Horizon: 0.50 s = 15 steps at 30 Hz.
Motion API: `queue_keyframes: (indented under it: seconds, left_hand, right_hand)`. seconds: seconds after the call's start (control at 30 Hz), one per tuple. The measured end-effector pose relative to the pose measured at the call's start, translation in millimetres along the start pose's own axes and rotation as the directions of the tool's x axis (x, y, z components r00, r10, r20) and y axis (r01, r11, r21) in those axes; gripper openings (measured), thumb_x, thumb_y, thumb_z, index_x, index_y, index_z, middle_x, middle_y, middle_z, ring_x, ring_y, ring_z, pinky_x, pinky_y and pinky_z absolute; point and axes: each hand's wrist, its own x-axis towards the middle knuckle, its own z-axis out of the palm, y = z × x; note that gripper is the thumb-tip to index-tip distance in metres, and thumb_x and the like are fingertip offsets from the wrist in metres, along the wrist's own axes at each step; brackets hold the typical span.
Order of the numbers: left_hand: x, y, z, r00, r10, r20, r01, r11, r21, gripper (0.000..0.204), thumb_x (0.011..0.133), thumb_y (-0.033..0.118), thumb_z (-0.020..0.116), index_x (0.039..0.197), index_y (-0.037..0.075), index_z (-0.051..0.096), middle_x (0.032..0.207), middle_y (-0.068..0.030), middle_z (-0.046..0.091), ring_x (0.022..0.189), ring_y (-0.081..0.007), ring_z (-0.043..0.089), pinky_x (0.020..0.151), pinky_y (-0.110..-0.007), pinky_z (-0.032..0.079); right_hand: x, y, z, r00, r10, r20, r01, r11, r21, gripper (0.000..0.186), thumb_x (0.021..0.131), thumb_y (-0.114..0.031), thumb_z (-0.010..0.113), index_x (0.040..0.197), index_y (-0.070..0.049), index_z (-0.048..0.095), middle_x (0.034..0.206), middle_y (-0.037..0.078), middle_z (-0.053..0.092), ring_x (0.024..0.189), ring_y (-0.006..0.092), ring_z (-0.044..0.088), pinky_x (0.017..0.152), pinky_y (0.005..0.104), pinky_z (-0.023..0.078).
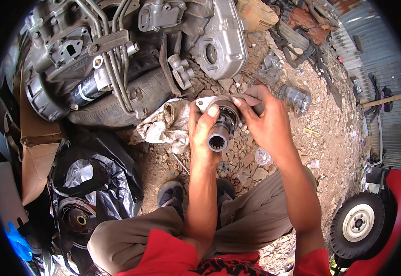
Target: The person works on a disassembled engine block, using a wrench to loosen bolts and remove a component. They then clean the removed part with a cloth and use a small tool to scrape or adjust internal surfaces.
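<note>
Over the stony ground, my left hand [202, 126] is closed around a flanged metal part with a hollow splined shaft [218, 141], its toothed bore facing me. My left thumb presses along its side, near a flange ear with a hole. My right hand [266, 117] is pinched at the right edge of the flange. Between its thumb and fingers shows a small dark flat piece [257, 108], whose kind I cannot make out. Just left of my left hand lies a stained white rag [166, 120].
A large engine [71, 55] with metal pipes rests by a tyre [117, 101] at upper left. A grey metal cover [230, 43] stands beyond my hands. Black plastic sheeting [113, 161] lies left, clear plastic bottles [295, 99] right. A wheel [358, 222] stands lower right.
</note>
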Motion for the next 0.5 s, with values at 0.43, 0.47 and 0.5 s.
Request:
queue_keyframes:
  seconds: [0.43, 0.47, 0.5]
  left_hand:
    - [-3.6, -8.5, 5.6, 0.996, -0.049, -0.077, 0.045, 0.997, -0.055, 0.044, 0.086, 0.03, 0.066, 0.116, 0.001, 0.052, 0.099, -0.0083, 0.062, 0.087, -0.0168, 0.063, 0.079, -0.032, 0.053]
    - [-3.4, -11.1, 4.8, 0.997, -0.045, -0.069, 0.04, 0.996, -0.074, 0.043, 0.087, 0.03, 0.066, 0.115, 0.0, 0.053, 0.1, -0.009, 0.062, 0.088, -0.0166, 0.062, 0.081, -0.032, 0.052]
    - [-3.0, -10.7, 4.1, 0.998, -0.044, -0.044, 0.042, 0.997, -0.065, 0.043, 0.087, 0.03, 0.066, 0.115, 0.0, 0.054, 0.1, -0.0094, 0.063, 0.087, -0.0172, 0.063, 0.08, -0.032, 0.053]
  right_hand:
    - [7.0, -1.2, 1.8, 0.994, -0.027, -0.102, 0.011, 0.988, -0.155, 0.024, 0.091, -0.017, 0.071, 0.096, 0.005, 0.064, 0.089, 0.022, 0.073, 0.087, 0.0345, 0.073, 0.073, 0.0404, 0.055]
    - [7.9, 0.4, -1.0, 0.998, -0.03, -0.059, 0.025, 0.996, -0.091, 0.024, 0.09, -0.017, 0.071, 0.097, 0.005, 0.063, 0.089, 0.022, 0.073, 0.086, 0.0344, 0.073, 0.073, 0.0404, 0.055]
    - [6.9, 5.0, -5.5, 0.999, -0.036, -0.016, 0.036, 0.999, -0.027, 0.024, 0.09, -0.016, 0.071, 0.098, 0.005, 0.063, 0.089, 0.022, 0.073, 0.086, 0.0344, 0.073, 0.073, 0.0405, 0.055]
